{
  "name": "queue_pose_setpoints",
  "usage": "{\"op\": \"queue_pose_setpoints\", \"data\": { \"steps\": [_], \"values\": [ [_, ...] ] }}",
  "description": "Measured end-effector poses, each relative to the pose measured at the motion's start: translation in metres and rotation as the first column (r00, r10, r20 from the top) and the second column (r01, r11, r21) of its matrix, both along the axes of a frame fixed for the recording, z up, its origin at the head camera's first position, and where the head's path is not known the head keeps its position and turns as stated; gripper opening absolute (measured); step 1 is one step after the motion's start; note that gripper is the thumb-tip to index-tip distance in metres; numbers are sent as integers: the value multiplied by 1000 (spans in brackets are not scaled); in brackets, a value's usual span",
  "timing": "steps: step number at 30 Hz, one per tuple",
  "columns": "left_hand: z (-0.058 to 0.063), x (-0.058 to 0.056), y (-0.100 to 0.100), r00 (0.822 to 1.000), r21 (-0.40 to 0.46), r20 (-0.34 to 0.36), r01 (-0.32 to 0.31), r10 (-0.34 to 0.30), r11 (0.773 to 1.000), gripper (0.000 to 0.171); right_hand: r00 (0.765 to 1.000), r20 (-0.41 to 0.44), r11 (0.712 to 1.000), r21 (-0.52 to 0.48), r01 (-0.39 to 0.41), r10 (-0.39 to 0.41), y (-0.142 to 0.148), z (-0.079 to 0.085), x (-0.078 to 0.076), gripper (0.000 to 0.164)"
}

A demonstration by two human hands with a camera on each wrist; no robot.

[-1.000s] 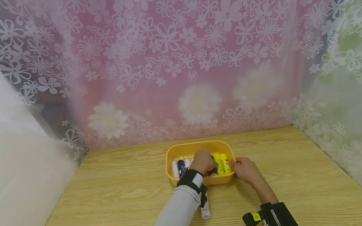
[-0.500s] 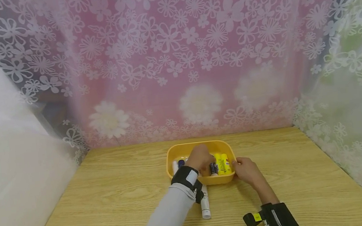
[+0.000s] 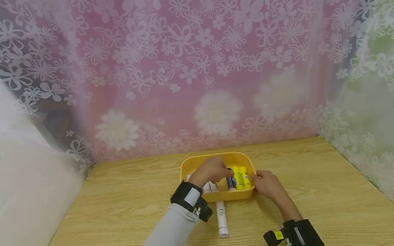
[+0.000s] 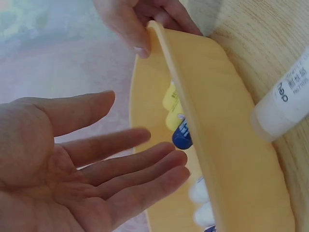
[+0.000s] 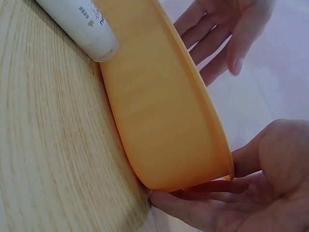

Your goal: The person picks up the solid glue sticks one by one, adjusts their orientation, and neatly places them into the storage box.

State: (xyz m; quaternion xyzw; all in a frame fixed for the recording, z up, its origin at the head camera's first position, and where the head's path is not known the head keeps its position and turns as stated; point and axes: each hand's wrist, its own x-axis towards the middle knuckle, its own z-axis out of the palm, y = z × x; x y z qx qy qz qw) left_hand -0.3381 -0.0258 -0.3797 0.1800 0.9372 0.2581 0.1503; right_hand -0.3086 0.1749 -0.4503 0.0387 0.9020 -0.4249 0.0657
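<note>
My left hand (image 3: 212, 169) hovers over the yellow plastic box (image 3: 235, 195), its fingers extended and holding nothing in the left wrist view. At the box's right end, my right hand (image 3: 268, 184) grips the wall, with the thumb and fingers (image 5: 193, 210) on both sides of it. Inside lie yellow glue sticks (image 3: 238, 178), a dark blue one (image 3: 231, 183) beside them, and white ones (image 3: 207, 187) further left, partly hidden by the left hand. A single white glue stick (image 3: 222, 219) with dark print lies on the table, pointing towards the box's front wall.
The wood-grain table (image 3: 139, 221) stretches out on both sides of the box. A pink curtain with white flowers (image 3: 208, 57) hangs behind it. Pale sheeting (image 3: 9, 150) stands at the left, and a flowered translucent sheet (image 3: 384, 119) at the right.
My left hand has shifted left and risen out of the box's middle, uncovering the dark blue stick and a gap beside it. My right hand keeps its hold on the box.
</note>
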Motion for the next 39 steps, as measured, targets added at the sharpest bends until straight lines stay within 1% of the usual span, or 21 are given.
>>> {"op": "queue_pose_setpoints", "data": {
  "steps": [3,6,10,14,17,21,23,25,28,30,33,36,39],
  "values": [
    [2,6,-8,1000,-2,-13,26,-26,1000,28,1000,-2,1000,-2,0,0,0,0,0,39],
    [3,14,-15,999,15,-26,28,-28,999,25,1000,-7,1000,-13,6,-6,0,0,0,38],
    [3,25,-18,998,93,-65,23,-17,995,20,1000,-12,1000,-24,9,-9,0,-1,0,36],
    [2,37,-19,996,187,-88,31,-15,982,14,1000,-13,1000,-19,5,-5,1,-1,0,36],
    [1,46,-19,993,209,-114,50,-26,977,12,1000,-9,1000,-21,7,-7,2,-1,0,37],
    [-5,60,-18,983,186,-176,75,-42,980,13,1000,2,1000,-19,6,-6,1,0,-1,38],
    [-8,68,-18,978,169,-204,80,-44,982,10,1000,7,1000,-12,4,-4,1,0,-2,39],
    [-12,76,-19,971,145,-236,76,-40,987,8,1000,12,1000,-8,4,-4,0,0,-2,40],
    [-18,84,-21,962,124,-274,54,-18,991,12,1000,12,1000,-8,8,-8,0,0,-1,40],
    [-23,88,-22,955,118,-297,38,-1,992,13,1000,12,1000,-16,13,-13,0,0,-1,39],
    [-31,91,-25,953,116,-304,24,12,993,12,1000,10,1000,-26,13,-13,0,0,0,39],
    [-37,92,-26,954,109,-297,7,26,994,13,1000,10,1000,-27,10,-10,-1,1,0,40],
    [-41,94,-26,954,82,-294,-33,56,996,16,1000,7,1000,-19,7,-7,-1,1,0,40]
  ]
}}
